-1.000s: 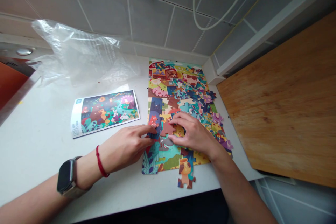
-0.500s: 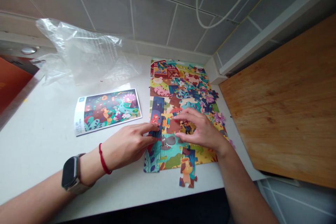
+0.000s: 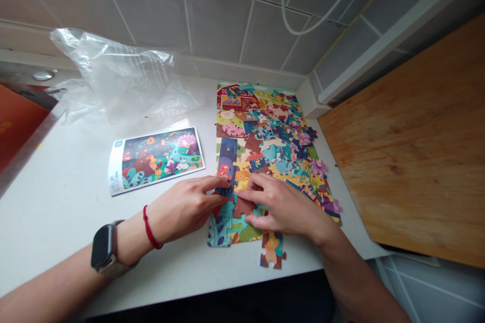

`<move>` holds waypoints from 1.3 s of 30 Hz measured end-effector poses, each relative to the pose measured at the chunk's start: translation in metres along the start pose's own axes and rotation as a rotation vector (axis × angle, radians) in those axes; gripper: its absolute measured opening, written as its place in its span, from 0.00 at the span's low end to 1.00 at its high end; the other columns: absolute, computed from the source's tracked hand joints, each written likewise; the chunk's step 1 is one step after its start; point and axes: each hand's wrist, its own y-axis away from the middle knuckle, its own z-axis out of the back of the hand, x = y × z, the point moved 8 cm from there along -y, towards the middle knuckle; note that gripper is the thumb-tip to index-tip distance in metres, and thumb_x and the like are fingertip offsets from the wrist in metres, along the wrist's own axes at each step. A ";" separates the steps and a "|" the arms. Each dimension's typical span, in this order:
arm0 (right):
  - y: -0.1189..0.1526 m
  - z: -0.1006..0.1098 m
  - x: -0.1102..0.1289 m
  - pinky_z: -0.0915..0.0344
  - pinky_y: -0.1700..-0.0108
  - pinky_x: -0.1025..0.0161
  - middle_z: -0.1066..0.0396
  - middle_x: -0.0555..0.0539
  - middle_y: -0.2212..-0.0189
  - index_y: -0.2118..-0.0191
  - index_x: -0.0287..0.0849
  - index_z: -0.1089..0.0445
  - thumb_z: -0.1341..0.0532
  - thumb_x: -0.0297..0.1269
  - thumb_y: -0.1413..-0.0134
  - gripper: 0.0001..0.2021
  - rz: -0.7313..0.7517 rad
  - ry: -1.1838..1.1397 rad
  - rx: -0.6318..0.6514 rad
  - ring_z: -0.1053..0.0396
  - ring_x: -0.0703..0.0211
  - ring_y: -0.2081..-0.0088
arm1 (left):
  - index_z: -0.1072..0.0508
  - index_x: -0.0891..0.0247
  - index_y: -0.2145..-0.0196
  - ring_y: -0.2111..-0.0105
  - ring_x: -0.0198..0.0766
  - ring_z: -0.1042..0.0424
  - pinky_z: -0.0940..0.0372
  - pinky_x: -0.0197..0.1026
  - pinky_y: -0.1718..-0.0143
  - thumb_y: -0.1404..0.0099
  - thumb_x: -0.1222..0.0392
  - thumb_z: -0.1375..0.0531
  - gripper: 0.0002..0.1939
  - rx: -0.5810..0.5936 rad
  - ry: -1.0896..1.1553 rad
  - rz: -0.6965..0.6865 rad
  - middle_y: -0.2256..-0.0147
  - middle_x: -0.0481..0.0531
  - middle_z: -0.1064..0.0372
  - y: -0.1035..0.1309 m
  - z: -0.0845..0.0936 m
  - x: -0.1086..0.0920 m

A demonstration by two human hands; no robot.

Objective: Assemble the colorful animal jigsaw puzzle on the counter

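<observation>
On the white tabletop (image 3: pixel 81 164), our R hand (image 3: pixel 278 204) has its grip pinched on a brown puzzle pc (image 3: pixel 243 206), right next to the blue strip (image 3: pixel 228 149); can't tell if they touch tbh. Our L hand (image 3: pixel 189 201) rests on the strip, grip loose. Pic booklet (image 3: pixel 162 159) is further L.

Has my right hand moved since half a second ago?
Yes: judged against the booklet, the right hand has moved toward the table's front edge and slightly left.
</observation>
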 end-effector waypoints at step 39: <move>0.043 0.046 -0.104 0.26 0.50 0.51 0.26 0.42 0.50 0.40 0.49 0.23 0.31 0.43 0.41 0.23 -0.565 0.116 -0.371 0.23 0.44 0.51 | 0.16 0.55 0.54 0.52 0.41 0.17 0.24 0.36 0.49 0.24 0.64 0.41 0.13 0.178 0.223 0.035 0.39 0.54 0.26 0.000 0.001 0.012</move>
